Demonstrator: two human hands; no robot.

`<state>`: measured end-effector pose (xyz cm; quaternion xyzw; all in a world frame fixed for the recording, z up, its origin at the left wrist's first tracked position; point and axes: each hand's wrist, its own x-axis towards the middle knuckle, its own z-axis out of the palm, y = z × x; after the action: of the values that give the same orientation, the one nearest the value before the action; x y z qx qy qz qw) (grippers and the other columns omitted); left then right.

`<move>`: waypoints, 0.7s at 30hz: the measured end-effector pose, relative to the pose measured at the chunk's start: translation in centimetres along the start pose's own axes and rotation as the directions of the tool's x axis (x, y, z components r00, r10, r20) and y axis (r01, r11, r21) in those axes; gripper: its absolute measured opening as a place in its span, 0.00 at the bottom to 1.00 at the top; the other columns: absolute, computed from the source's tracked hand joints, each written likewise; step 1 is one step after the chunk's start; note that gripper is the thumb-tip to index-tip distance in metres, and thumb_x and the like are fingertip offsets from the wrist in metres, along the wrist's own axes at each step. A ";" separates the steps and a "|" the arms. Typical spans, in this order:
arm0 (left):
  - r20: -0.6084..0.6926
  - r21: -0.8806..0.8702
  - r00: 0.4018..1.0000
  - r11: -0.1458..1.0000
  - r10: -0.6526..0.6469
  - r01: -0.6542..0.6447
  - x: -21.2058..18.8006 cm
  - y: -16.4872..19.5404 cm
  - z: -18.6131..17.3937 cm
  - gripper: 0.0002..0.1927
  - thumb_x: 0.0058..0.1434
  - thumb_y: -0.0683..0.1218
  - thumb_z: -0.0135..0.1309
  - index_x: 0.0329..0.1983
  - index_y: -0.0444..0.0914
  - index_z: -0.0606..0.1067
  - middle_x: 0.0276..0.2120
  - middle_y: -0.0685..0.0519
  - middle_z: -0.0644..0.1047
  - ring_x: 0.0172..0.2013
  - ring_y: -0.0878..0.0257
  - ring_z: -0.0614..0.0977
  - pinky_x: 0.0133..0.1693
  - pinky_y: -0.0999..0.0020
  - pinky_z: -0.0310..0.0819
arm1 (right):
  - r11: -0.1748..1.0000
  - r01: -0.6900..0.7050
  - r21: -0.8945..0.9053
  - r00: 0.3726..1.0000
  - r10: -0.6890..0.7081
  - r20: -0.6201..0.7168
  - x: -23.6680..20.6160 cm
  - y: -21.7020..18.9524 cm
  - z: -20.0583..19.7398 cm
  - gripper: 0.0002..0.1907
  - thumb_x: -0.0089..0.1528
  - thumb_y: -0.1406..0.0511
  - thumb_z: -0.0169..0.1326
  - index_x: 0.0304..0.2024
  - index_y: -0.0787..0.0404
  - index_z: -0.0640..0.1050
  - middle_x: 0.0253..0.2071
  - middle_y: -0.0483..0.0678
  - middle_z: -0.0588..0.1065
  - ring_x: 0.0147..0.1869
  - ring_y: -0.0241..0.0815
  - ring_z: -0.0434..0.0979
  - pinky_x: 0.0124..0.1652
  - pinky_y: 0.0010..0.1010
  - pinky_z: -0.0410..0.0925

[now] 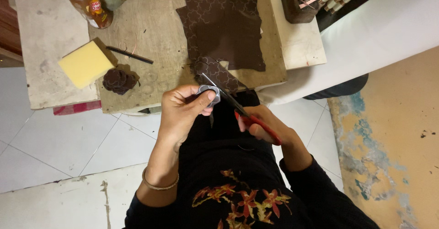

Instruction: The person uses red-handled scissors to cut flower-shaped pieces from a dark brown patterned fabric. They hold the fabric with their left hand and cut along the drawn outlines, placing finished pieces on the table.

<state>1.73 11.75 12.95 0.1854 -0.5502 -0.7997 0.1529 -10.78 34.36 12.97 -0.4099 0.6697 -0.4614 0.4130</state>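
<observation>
Head view, looking down on a low wooden work board [151,32] over a white tiled floor [55,142].

Far left of board: yellow sponge block [86,64], lying flat. Behind it, a bottle [90,5] with an orange label, near the board's back edge. Just right of the sponge: thin black stick [130,55], and below it a small stack of cut brown fabric pieces [119,80].

Centre: left hand [183,112], fingers closed, thumb and fingertips pinching a small round grey template [209,94] with a strip of brown patterned fabric [218,75] against it. The strip runs up onto the board toward a larger pile of brown fabric squares [228,27].

Right of that: right hand [267,128], closed around the red handles of scissors [238,107]. Blades are parted, tips at the grey template, touching the fabric edge.

Far right rear: dark wooden holder [299,2] on a pale board; white surface [384,32] beyond.
</observation>
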 end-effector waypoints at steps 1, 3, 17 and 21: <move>0.000 0.003 1.000 1.000 0.000 0.000 0.0 -0.1 0.0 0.07 0.61 0.41 0.64 0.38 0.32 0.82 0.29 0.50 0.83 0.25 0.69 0.82 0.29 0.75 0.80 | 1.000 0.002 -0.012 1.000 -0.002 -0.008 0.0 0.0 0.0 0.48 0.50 0.21 0.42 0.29 0.58 0.72 0.21 0.37 0.65 0.21 0.28 0.66 0.21 0.21 0.58; 0.007 0.001 1.000 1.000 0.003 -0.003 0.1 -0.2 -0.2 0.07 0.62 0.42 0.63 0.38 0.32 0.82 0.29 0.51 0.83 0.26 0.69 0.82 0.29 0.75 0.81 | 0.999 0.005 -0.037 1.000 -0.006 -0.025 0.0 0.0 0.1 0.48 0.50 0.22 0.43 0.28 0.59 0.71 0.21 0.37 0.65 0.22 0.29 0.66 0.22 0.22 0.59; -0.040 0.083 0.999 0.997 0.011 -0.008 0.8 -0.5 -0.2 0.07 0.62 0.43 0.63 0.36 0.33 0.82 0.28 0.51 0.83 0.26 0.70 0.82 0.30 0.76 0.81 | 0.994 -0.025 0.107 0.995 0.014 0.096 0.3 -1.8 0.0 0.49 0.54 0.24 0.43 0.40 0.62 0.75 0.25 0.40 0.65 0.25 0.31 0.66 0.26 0.23 0.60; -0.038 0.074 0.999 0.997 0.018 -0.015 0.9 -0.5 -0.1 0.07 0.62 0.43 0.63 0.37 0.33 0.82 0.29 0.51 0.83 0.26 0.69 0.82 0.29 0.76 0.81 | 0.996 -0.045 0.074 0.996 0.039 0.081 0.6 -1.3 -0.1 0.50 0.52 0.22 0.41 0.38 0.60 0.75 0.25 0.39 0.66 0.24 0.29 0.67 0.25 0.22 0.62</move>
<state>0.97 11.40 12.34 0.2019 -0.5779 -0.7738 0.1630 -10.81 33.55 14.16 -0.3977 0.6432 -0.4611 0.4643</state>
